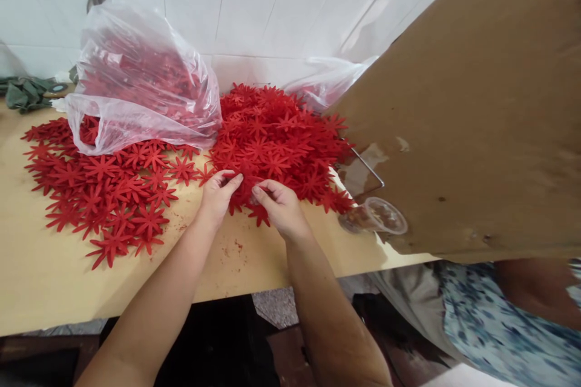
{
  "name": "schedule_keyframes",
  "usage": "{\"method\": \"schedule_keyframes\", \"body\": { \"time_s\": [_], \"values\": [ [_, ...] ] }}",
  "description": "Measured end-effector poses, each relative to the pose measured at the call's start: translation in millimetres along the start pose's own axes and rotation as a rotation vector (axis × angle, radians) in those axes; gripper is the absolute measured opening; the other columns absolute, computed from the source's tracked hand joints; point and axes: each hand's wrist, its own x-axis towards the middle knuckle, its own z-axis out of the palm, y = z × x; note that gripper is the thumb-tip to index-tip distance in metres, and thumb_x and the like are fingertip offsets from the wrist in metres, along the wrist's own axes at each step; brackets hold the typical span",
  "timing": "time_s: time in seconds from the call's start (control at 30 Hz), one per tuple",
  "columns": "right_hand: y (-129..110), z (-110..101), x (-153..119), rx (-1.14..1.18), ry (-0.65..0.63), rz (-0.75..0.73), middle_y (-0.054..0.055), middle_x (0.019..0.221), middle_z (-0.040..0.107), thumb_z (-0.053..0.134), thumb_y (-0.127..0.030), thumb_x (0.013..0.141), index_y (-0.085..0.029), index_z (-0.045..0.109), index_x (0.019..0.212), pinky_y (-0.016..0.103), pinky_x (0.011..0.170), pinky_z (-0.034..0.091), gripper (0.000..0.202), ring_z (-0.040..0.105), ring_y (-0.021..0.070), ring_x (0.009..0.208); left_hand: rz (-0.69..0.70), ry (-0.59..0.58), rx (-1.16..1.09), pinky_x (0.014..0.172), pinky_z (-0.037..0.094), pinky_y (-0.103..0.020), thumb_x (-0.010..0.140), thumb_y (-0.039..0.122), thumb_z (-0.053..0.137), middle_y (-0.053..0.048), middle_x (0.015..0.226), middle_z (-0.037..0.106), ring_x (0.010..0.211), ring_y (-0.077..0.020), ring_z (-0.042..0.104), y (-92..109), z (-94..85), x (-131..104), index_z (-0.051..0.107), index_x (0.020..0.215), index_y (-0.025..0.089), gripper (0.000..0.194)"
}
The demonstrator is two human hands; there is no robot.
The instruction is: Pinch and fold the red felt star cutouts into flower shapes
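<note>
Left hand (216, 195): thumb and fingers nearly closed, pinching a red flower (246, 184)
Right hand (282, 208): fingertips drawn together on its other side
Flower: between both hands, over the larger pile's (272, 139) near side
Handling: apparently fingertip work, calling for a light pinch on thin petals
Desk (254, 266), left side: second pile (104, 181), plastic bag (145, 84) behind
Right end: plastic cup (385, 216) beside brown board (476, 121)

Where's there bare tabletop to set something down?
Biggest: front-left tabletop, between left red-flower pile and near edge. Smaller: right forearm to clear plastic cup. Between forearms: bare but for crumbs. Crowded: back, with right red-flower pile and plastic bag.
</note>
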Motion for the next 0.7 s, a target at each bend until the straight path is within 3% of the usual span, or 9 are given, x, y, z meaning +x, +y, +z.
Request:
{"method": "schedule_keyframes", "body": {
  "time_s": [0.23,0.47,0.53,0.6,0.7],
  "values": [
    [-0.5,1.9,0.8,0.028,0.088,0.044,-0.003,0.049,0.05,0.065,-0.053,0.058,-0.019,0.053,0.058,0.025,0.049,0.036,0.036,0.043,0.0095,0.047,0.02,0.018,-0.018,0.069,0.042,-0.023,0.062,0.021,0.066,0.004,0.068,0.057,0.061,-0.006,0.051,0.6,-1.2,0.8,0.052,0.072,0.016,0.018],
    [4.6,-13.6,5.0,-0.047,0.209,-0.013,-0.004,0.047,0.044,0.056,-0.052,0.067,-0.02,0.046,0.055,0.026,0.05,0.036,0.036,0.041,0.01,0.048,0.002,0.138,-0.093,0.052,0.033,-0.019,0.064,0.021,0.065,0.007,0.055,0.052,0.05,-0.0045,0.046,11.0,-8.9,7.6,0.05,0.073,0.016,0.018],
    [7.7,-21.3,11.9,-0.174,0.307,-0.065,-0.001,0.056,0.049,0.053,-0.05,0.07,-0.02,0.049,0.063,0.029,0.057,0.041,0.031,0.046,0.0127,0.056,0.01,0.123,-0.064,0.052,0.032,-0.018,0.064,0.02,0.065,0.007,0.054,0.05,0.048,-0.0039,0.044,11.2,-7.4,7.1,0.05,0.071,0.016,0.017],
    [9.4,-28.5,19.5,-0.383,0.434,-0.169,0.005,0.079,0.057,0.056,-0.047,0.067,-0.018,0.053,0.079,0.037,0.07,0.045,0.032,0.053,0.0184,0.075,0.024,0.1,-0.019,0.053,0.033,-0.019,0.064,0.017,0.064,0.008,0.053,0.05,0.048,-0.0036,0.043,9.1,-4.4,5.7,0.049,0.07,0.015,0.016],
    [6.1,-32.4,25.2,-0.661,0.525,-0.339,0.015,0.113,0.052,0.062,-0.043,0.063,-0.015,0.052,0.105,0.049,0.092,0.036,0.051,0.046,0.0278,0.108,0.062,0.077,0.076,0.055,0.033,-0.019,0.065,0.015,0.063,0.008,0.053,0.048,0.05,-0.0041,0.042,4.3,-0.5,3.4,0.049,0.069,0.015,0.014]
  ]
}}
